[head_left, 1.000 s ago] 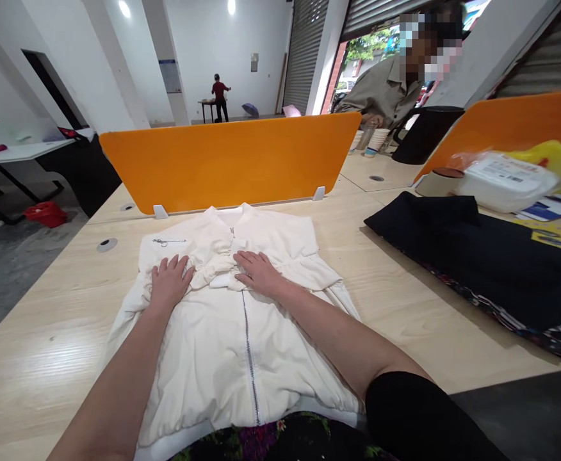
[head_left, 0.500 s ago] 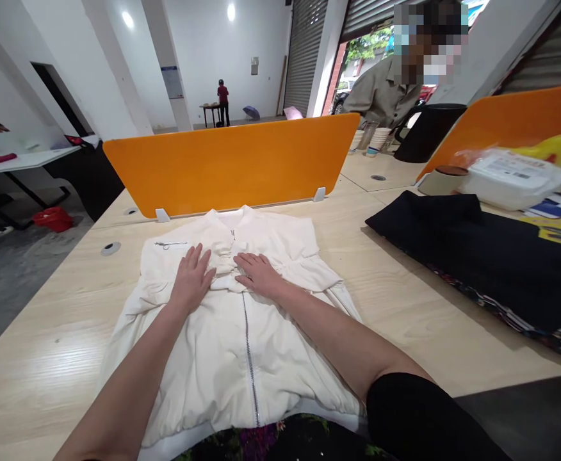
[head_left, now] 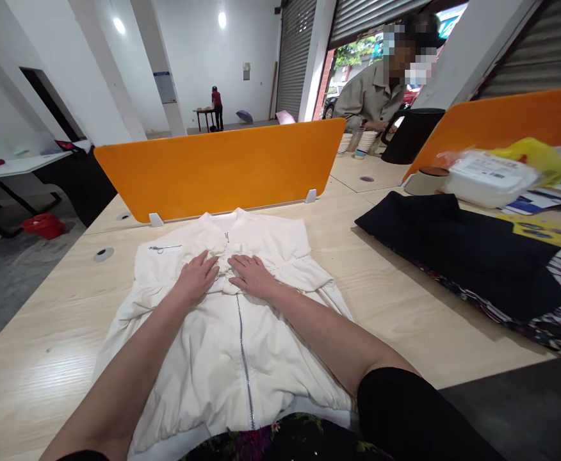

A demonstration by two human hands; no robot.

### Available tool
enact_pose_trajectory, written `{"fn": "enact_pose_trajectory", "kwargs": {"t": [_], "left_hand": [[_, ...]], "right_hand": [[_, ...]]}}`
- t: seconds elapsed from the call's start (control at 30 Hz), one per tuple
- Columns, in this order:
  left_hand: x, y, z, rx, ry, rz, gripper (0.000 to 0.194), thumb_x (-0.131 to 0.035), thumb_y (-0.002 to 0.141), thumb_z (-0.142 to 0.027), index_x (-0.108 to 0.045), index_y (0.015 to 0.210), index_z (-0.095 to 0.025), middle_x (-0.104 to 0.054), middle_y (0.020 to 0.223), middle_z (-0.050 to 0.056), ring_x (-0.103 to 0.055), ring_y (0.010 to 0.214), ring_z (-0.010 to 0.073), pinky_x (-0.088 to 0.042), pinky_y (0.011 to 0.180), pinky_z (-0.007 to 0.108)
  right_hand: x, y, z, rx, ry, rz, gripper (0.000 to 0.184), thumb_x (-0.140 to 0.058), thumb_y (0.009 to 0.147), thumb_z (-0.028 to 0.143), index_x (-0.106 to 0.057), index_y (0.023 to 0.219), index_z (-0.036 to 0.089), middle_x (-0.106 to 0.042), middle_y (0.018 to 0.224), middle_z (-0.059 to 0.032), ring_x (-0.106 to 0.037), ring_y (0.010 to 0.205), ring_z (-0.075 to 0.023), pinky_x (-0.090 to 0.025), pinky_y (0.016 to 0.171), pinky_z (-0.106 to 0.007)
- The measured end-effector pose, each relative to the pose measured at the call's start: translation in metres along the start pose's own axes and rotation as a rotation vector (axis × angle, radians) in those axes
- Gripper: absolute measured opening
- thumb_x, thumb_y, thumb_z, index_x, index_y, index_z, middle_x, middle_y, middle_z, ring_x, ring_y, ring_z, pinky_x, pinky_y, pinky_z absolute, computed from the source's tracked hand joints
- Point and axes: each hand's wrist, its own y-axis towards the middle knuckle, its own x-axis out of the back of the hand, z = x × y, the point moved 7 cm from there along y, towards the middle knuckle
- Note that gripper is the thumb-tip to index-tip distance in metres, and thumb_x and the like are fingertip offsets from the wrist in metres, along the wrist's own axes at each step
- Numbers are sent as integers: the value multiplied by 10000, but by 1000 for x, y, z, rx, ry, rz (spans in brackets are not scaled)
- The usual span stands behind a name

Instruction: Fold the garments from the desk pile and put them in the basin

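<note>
A cream zip-up jacket (head_left: 203, 358) lies spread on the wooden table, collar away from me, with creased folds across its middle. Its metal zipper (head_left: 244, 358) runs down the lower front toward me. My left hand (head_left: 198, 276) rests flat on the gathered cloth left of the zipper line, fingers stretched out. On the other side, my right hand (head_left: 252, 275) lies flat on the same folds, fingers pointing left. Small scissors or a pin-like metal piece (head_left: 165, 248) lies on the jacket's upper left; its kind is unclear.
An orange divider (head_left: 223, 173) stands behind the jacket. To the right lies folded dark clothing (head_left: 458, 256), with a white plastic box (head_left: 489, 176), a black jug (head_left: 412, 136) and paper cups (head_left: 365, 144) beyond. Another person (head_left: 374, 96) is across the table.
My left hand has slid slightly right over the folds, closer to my right hand. The whole view has shifted a little, so things sit farther left in it.
</note>
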Motion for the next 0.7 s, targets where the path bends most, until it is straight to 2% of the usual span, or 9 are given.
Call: {"fn": "enact_pose_trajectory", "kwargs": {"t": [0.07, 0.13, 0.2, 0.27, 0.43, 0.53, 0.6, 0.67, 0.7], "left_hand": [[2, -2, -3, 38, -15, -84, 537, -303, 972, -452, -406, 1441, -213, -317, 1557, 126, -332, 1403, 289, -325, 1109, 498], [-6, -5, -9, 54, -19, -36, 577, -294, 970, -490, -325, 1488, -239, -258, 1586, 98, -263, 1437, 303, -274, 1130, 540], [-16, -8, -15, 46, -27, 62, 588, -271, 971, -515, -282, 1507, -272, -262, 1588, 65, -240, 1447, 304, -230, 1142, 570], [-19, -11, -18, 48, -30, 100, 593, -251, 974, -522, -257, 1516, -281, -266, 1588, 50, -236, 1450, 296, -200, 1153, 573], [-17, -11, -17, 62, -29, 79, 584, -275, 976, -505, -259, 1515, -282, -273, 1585, 47, -239, 1450, 289, -204, 1156, 561], [-17, -10, -14, 81, -96, 58, 557, -363, 965, -465, -327, 1486, -269, -311, 1569, 64, -261, 1440, 301, -204, 1152, 574], [-6, -12, -18, 96, -204, -30, 486, -426, 945, -438, -482, 1382, -232, -364, 1538, 100, -280, 1426, 321, -218, 1141, 589], [23, -20, -37, 47, -395, -191, 369, -455, 932, -433, -647, 1134, -192, -489, 1433, 136, -354, 1379, 317, -274, 1126, 563], [43, -27, -53, -9, -525, -267, 340, -455, 933, -432, -678, 996, -183, -560, 1342, 143, -411, 1334, 300, -316, 1112, 529]], "right_hand": [[0, 0, 0, 4, 1, 1, 540, -456, 966, 425, -381, 1461, 225, -372, 1533, -91, -328, 1393, -267, -226, 1136, -516], [1, 0, 0, 9, 0, -2, 532, -457, 966, 427, -386, 1457, 234, -373, 1532, -89, -329, 1392, -262, -227, 1136, -514], [1, 0, 0, 10, 2, -8, 532, -454, 967, 431, -391, 1455, 230, -370, 1534, -88, -328, 1392, -263, -223, 1139, -514], [1, 0, 0, 6, 8, -9, 537, -452, 968, 432, -391, 1456, 217, -365, 1537, -88, -323, 1394, -270, -218, 1142, -519], [1, 0, 1, -1, 12, 4, 538, -454, 969, 429, -390, 1458, 216, -360, 1541, -85, -319, 1397, -270, -214, 1143, -518], [2, -1, 1, -1, 10, 4, 537, -456, 968, 426, -393, 1457, 213, -360, 1540, -87, -317, 1398, -267, -212, 1144, -511], [3, -1, 1, 0, 11, 3, 536, -454, 968, 427, -395, 1456, 213, -362, 1539, -89, -317, 1398, -264, -212, 1143, -507], [2, 0, 0, 4, 13, 1, 534, -441, 972, 427, -386, 1461, 219, -364, 1537, -90, -317, 1398, -253, -215, 1142, -503], [1, 0, 0, 11, 11, 6, 536, -433, 973, 427, -378, 1466, 224, -361, 1539, -90, -314, 1401, -249, -212, 1143, -502]]}}
